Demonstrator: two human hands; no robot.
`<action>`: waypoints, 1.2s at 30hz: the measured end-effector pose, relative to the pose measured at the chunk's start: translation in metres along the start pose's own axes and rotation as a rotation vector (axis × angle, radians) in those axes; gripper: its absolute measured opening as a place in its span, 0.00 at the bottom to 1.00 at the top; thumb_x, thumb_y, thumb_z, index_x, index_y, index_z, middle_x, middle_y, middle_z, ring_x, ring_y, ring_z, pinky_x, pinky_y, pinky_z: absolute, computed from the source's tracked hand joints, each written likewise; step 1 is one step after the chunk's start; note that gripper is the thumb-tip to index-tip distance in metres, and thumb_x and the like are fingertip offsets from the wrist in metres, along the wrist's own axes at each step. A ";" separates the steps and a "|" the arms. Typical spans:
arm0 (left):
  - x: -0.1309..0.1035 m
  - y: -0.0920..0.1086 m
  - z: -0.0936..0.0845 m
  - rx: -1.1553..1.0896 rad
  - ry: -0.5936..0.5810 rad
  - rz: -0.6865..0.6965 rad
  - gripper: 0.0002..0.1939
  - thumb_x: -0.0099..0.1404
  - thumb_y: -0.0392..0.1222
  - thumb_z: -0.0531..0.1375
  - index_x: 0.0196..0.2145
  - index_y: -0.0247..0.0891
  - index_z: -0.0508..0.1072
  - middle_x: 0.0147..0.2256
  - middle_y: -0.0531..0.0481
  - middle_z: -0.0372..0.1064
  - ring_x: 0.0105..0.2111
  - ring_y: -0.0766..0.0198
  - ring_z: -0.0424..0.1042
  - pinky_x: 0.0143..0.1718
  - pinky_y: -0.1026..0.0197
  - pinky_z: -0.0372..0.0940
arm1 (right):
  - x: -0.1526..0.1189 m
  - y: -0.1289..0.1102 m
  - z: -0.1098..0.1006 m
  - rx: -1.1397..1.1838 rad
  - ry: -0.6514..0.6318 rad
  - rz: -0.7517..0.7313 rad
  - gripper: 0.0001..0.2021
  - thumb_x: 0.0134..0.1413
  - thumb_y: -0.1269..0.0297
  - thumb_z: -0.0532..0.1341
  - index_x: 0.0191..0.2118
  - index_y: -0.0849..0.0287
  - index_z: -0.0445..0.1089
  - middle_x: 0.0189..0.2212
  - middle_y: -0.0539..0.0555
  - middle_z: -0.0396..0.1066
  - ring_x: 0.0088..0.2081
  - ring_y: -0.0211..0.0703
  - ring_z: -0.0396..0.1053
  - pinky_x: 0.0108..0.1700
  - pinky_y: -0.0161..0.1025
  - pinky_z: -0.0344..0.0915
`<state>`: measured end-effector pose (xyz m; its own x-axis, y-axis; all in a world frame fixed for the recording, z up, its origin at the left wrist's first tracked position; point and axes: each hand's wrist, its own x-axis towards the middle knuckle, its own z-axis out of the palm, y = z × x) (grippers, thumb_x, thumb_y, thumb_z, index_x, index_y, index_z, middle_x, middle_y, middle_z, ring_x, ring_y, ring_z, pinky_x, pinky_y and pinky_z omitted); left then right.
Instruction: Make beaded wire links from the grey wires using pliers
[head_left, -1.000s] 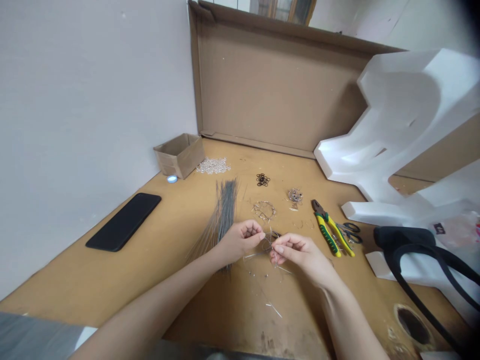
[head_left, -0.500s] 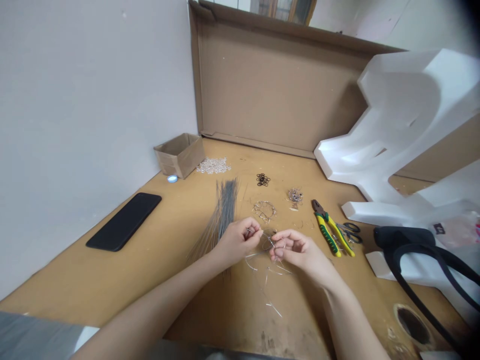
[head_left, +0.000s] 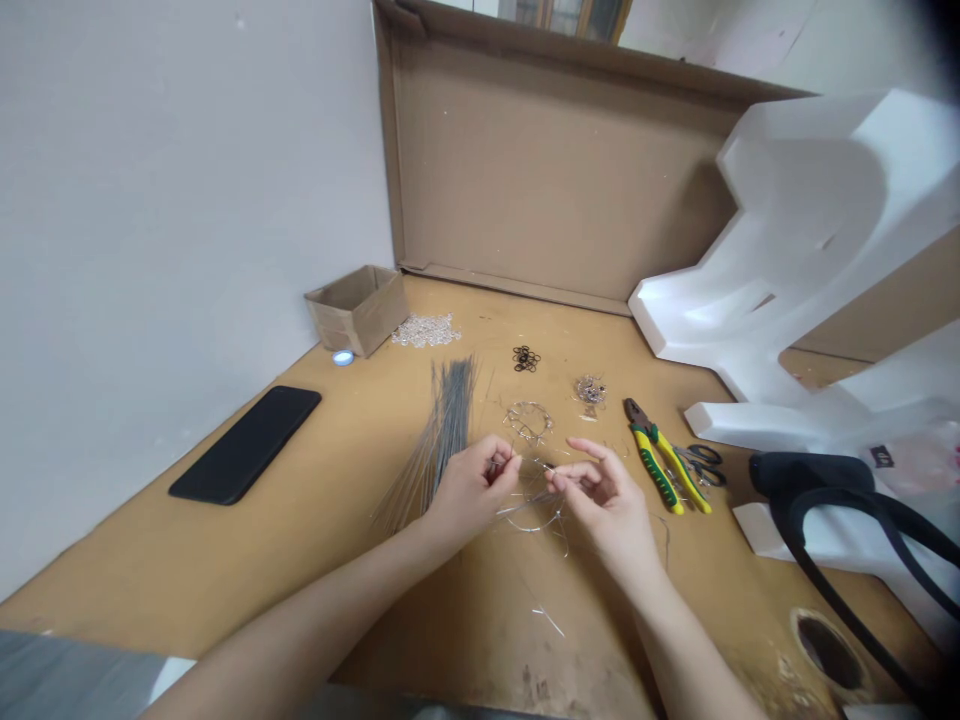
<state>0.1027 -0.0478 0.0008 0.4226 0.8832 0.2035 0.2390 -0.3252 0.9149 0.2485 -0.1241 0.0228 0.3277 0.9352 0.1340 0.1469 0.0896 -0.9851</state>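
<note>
My left hand (head_left: 480, 482) pinches a thin silvery wire between thumb and fingertips, just right of a bundle of straight grey wires (head_left: 452, 410). Facing it, my right hand (head_left: 596, 485) is closed on the other part of the same wire piece (head_left: 541, 463), its index finger raised. A loose tangle of bent wire (head_left: 534, 522) hangs or lies below both hands; which of the two I cannot tell. Just beyond the hands rests a wire ring (head_left: 529, 421) with small bits along it. The exact joint between the fingertips is too small to make out.
Pliers (head_left: 664, 455) with yellow-green handles and scissors (head_left: 705, 465) lie at right. Farther back are black rings (head_left: 526, 358), a small metal pile (head_left: 590, 390), clear beads (head_left: 426, 330) and a cardboard box (head_left: 358, 308). A black phone (head_left: 247, 443) lies left; white foam (head_left: 795, 230) stands right.
My right hand has turned, its index finger now lifted and its thumb pinching closer in. The wire tangle beneath the hands has shifted shape. My left hand has barely moved.
</note>
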 end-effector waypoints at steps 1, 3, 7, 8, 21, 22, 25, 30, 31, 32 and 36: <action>0.000 0.000 0.000 0.000 -0.002 -0.006 0.08 0.58 0.43 0.53 0.25 0.37 0.62 0.18 0.58 0.55 0.18 0.73 0.55 0.21 0.70 0.50 | 0.000 0.000 0.000 -0.031 0.010 -0.012 0.17 0.48 0.63 0.61 0.45 0.55 0.59 0.28 0.52 0.71 0.31 0.41 0.70 0.39 0.42 0.66; -0.001 0.001 0.000 -0.015 -0.002 -0.021 0.08 0.58 0.43 0.53 0.24 0.37 0.61 0.18 0.59 0.54 0.18 0.73 0.54 0.20 0.70 0.50 | -0.002 0.001 0.001 -0.092 0.032 -0.046 0.16 0.49 0.64 0.60 0.45 0.55 0.59 0.29 0.53 0.72 0.32 0.41 0.70 0.39 0.42 0.66; -0.002 0.004 0.001 -0.059 -0.013 -0.041 0.09 0.58 0.44 0.52 0.24 0.37 0.60 0.17 0.59 0.53 0.17 0.73 0.53 0.20 0.70 0.49 | -0.003 0.002 0.002 -0.137 0.060 -0.105 0.15 0.50 0.64 0.59 0.46 0.54 0.60 0.30 0.53 0.72 0.32 0.42 0.71 0.39 0.42 0.66; -0.002 0.004 0.002 -0.066 -0.017 -0.047 0.09 0.59 0.44 0.52 0.24 0.37 0.60 0.17 0.59 0.53 0.18 0.74 0.53 0.20 0.70 0.49 | -0.003 0.002 0.003 -0.123 0.063 -0.101 0.15 0.50 0.63 0.59 0.45 0.54 0.59 0.31 0.53 0.72 0.33 0.42 0.71 0.39 0.43 0.66; -0.009 0.008 0.007 -0.078 0.007 -0.025 0.10 0.59 0.44 0.52 0.24 0.37 0.60 0.17 0.60 0.54 0.17 0.74 0.54 0.19 0.71 0.50 | 0.000 -0.001 0.002 0.046 0.094 -0.004 0.16 0.47 0.63 0.62 0.42 0.56 0.57 0.28 0.52 0.73 0.31 0.41 0.72 0.39 0.42 0.66; -0.009 0.008 0.007 -0.064 0.008 -0.014 0.10 0.59 0.43 0.52 0.24 0.37 0.60 0.17 0.59 0.54 0.17 0.74 0.54 0.20 0.71 0.51 | 0.001 -0.001 0.001 0.064 0.096 0.008 0.16 0.47 0.63 0.62 0.41 0.56 0.57 0.28 0.52 0.73 0.31 0.41 0.72 0.39 0.41 0.66; -0.011 0.010 0.006 -0.003 0.022 0.028 0.09 0.59 0.42 0.52 0.24 0.37 0.61 0.17 0.59 0.55 0.18 0.74 0.55 0.20 0.70 0.51 | 0.002 -0.003 0.001 0.116 0.097 0.031 0.17 0.45 0.64 0.63 0.40 0.56 0.57 0.26 0.51 0.73 0.30 0.40 0.72 0.37 0.40 0.66; -0.013 0.008 0.006 0.109 0.025 0.095 0.07 0.59 0.40 0.52 0.24 0.37 0.62 0.19 0.58 0.58 0.19 0.73 0.59 0.23 0.70 0.54 | 0.001 -0.004 0.001 0.155 0.097 0.047 0.16 0.44 0.64 0.64 0.38 0.55 0.58 0.25 0.50 0.73 0.28 0.40 0.71 0.37 0.39 0.66; -0.013 0.007 0.006 0.124 0.021 0.107 0.07 0.59 0.40 0.52 0.24 0.37 0.62 0.19 0.58 0.59 0.20 0.73 0.59 0.24 0.69 0.54 | 0.001 -0.004 0.001 0.156 0.100 0.049 0.16 0.44 0.64 0.64 0.38 0.55 0.58 0.25 0.50 0.73 0.28 0.40 0.71 0.37 0.39 0.66; -0.013 0.006 0.006 0.128 0.015 0.114 0.07 0.59 0.40 0.52 0.25 0.37 0.62 0.19 0.58 0.59 0.20 0.73 0.59 0.24 0.69 0.54 | 0.001 -0.004 0.001 0.157 0.104 0.052 0.16 0.44 0.64 0.64 0.38 0.55 0.58 0.25 0.50 0.73 0.28 0.40 0.71 0.36 0.39 0.66; -0.009 0.002 0.006 -0.009 -0.010 0.053 0.08 0.59 0.42 0.52 0.25 0.37 0.61 0.18 0.59 0.56 0.18 0.73 0.57 0.21 0.70 0.53 | 0.003 -0.002 0.000 0.165 0.082 0.079 0.18 0.43 0.64 0.65 0.39 0.56 0.58 0.25 0.50 0.73 0.28 0.40 0.71 0.36 0.39 0.66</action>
<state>0.1051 -0.0588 -0.0012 0.4436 0.8612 0.2482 0.2083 -0.3685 0.9060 0.2490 -0.1213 0.0250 0.4081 0.9111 0.0573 -0.0347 0.0782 -0.9963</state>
